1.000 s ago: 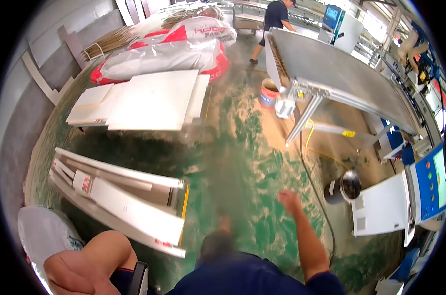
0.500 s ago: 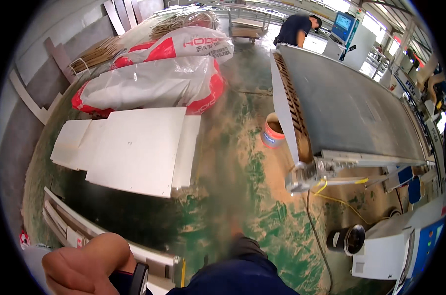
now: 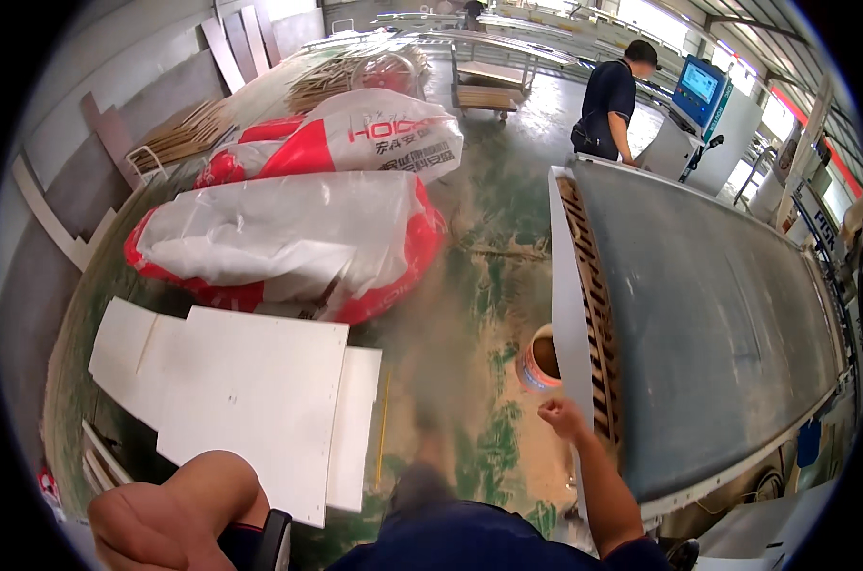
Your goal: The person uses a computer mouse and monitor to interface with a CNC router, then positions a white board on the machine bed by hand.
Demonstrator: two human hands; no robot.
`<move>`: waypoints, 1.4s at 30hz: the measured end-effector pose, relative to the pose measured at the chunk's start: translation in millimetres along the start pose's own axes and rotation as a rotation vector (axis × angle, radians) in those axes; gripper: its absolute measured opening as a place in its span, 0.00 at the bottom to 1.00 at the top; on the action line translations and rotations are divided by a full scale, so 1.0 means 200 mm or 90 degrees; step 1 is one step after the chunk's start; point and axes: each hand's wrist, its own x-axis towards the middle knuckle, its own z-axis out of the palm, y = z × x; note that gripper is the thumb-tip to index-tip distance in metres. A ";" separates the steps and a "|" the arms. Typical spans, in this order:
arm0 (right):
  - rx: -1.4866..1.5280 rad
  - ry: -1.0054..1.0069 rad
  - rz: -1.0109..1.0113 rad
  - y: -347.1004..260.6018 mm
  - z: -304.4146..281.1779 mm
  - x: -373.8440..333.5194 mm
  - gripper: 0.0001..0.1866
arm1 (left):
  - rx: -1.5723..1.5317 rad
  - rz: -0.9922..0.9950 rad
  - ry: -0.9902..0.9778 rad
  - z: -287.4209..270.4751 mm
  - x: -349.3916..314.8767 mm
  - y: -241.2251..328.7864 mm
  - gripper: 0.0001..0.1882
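My right hand (image 3: 562, 419) hangs out in front of me with its fingers curled in, and I see nothing in them. It is nearest to an orange-red and white bucket (image 3: 536, 365) on the floor and the pale side panel (image 3: 571, 314) of a wide grey belt table (image 3: 707, 314). My left arm (image 3: 179, 509) is bent at the lower left, close to the camera. Its fingers cannot be made out. Beside it is a black, grey-edged object (image 3: 275, 541), whose kind I cannot tell.
White flat boards (image 3: 250, 395) lie stacked at the left, before big red and white plastic-wrapped bundles (image 3: 288, 228). Wood strips (image 3: 179, 138) lie farther back. A person (image 3: 607, 109) stands beyond the belt table near a blue control screen (image 3: 700, 88). A cart (image 3: 488, 99) stands far off.
My right hand and forearm have come into view. The boards, bundles and belt table now sit lower in the picture and nearer. The person at the back stands more upright. My left arm stays bent.
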 end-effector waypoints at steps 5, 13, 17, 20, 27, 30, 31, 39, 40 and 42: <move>-0.124 0.045 0.077 0.05 0.01 0.46 0.06 | 0.028 0.046 -0.029 -0.34 0.65 -0.09 0.25; -0.019 0.211 0.333 0.37 0.23 0.39 0.15 | 0.245 0.314 0.116 -0.71 1.61 -0.08 0.16; -0.049 0.230 0.308 0.67 0.24 0.58 0.17 | 0.277 0.554 0.089 -0.82 2.12 -0.12 0.14; -0.147 0.208 0.264 0.83 0.21 1.07 0.13 | 0.258 0.652 0.093 -0.94 2.49 -0.19 0.15; 0.160 0.149 0.363 -0.11 -0.55 1.99 0.14 | 0.073 0.140 0.031 -1.19 3.05 0.07 0.15; 0.001 0.104 0.332 0.02 -0.63 2.10 0.16 | 0.129 0.268 0.072 -1.27 3.30 -0.05 0.16; -0.003 0.088 0.342 0.06 -0.62 2.10 0.15 | 0.183 0.423 0.073 -1.30 3.43 -0.10 0.17; 0.062 0.111 0.534 0.16 -0.01 1.86 0.15 | 0.293 0.710 0.062 -1.55 4.30 -0.16 0.16; 0.063 0.071 0.585 0.08 0.14 1.72 0.16 | 0.314 0.654 -0.019 -1.69 4.41 -0.15 0.16; 0.075 -0.051 0.604 0.02 0.38 1.62 0.17 | 0.313 0.601 -0.150 -1.77 4.54 -0.07 0.15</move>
